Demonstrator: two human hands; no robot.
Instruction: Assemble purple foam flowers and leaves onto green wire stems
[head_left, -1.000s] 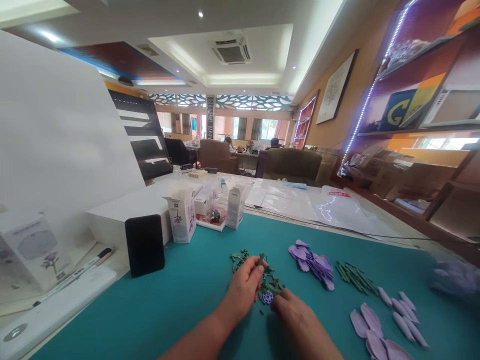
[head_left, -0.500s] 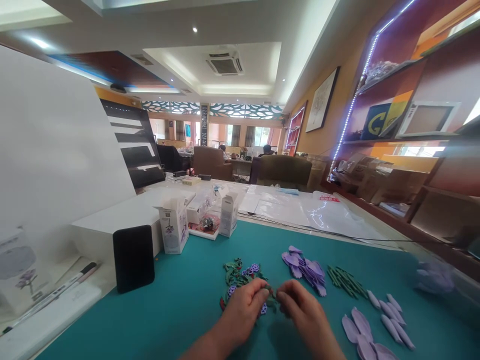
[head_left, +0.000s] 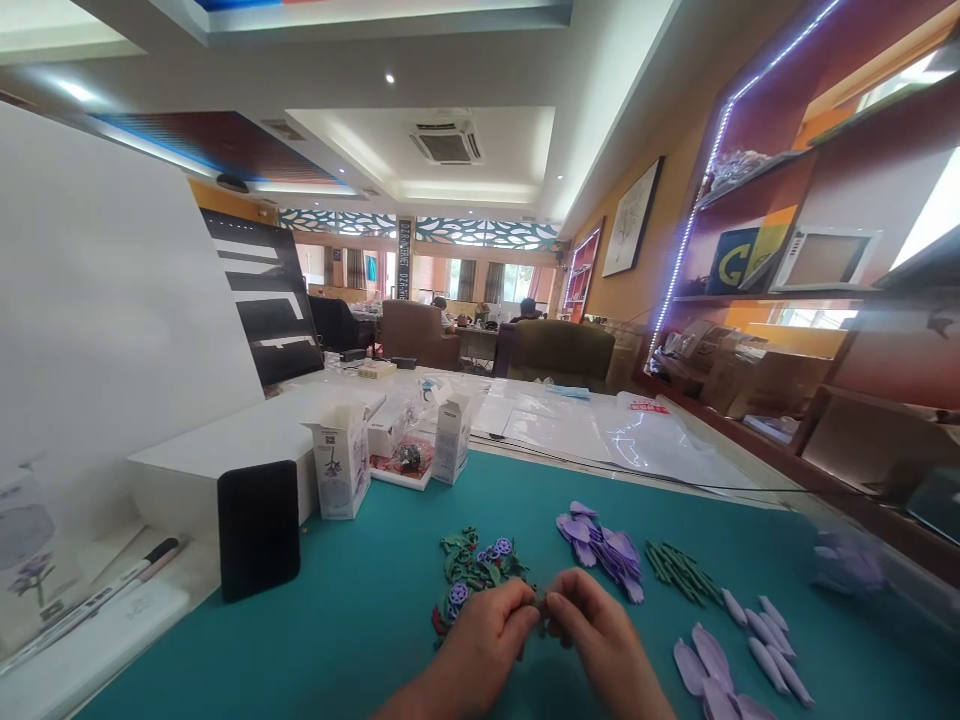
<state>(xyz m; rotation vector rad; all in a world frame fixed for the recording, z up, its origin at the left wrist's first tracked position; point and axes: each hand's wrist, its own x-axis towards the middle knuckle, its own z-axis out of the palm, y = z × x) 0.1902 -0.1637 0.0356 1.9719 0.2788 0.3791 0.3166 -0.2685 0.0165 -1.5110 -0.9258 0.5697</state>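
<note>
Both the left hand (head_left: 499, 625) and right hand (head_left: 589, 610) are pinching one tiny green piece (head_left: 541, 604), just to the near right of the green heap (head_left: 474, 572) with purple wheel bits in it. Fingertips cover most of it, so honestly can't tell which way it points or how its long axis runs. Left hand blocks the heap's near edge, btw. Right of the heap: purple petal pile (head_left: 601, 550), then green sticks (head_left: 681, 573), mostly slanting far-left to near-right. Further right of the heap, pale pods (head_left: 770, 640) slant about the same, near some broad lilac petals (head_left: 709, 660). Left of the heap, a black slab (head_left: 259, 530) stands upright.
</note>
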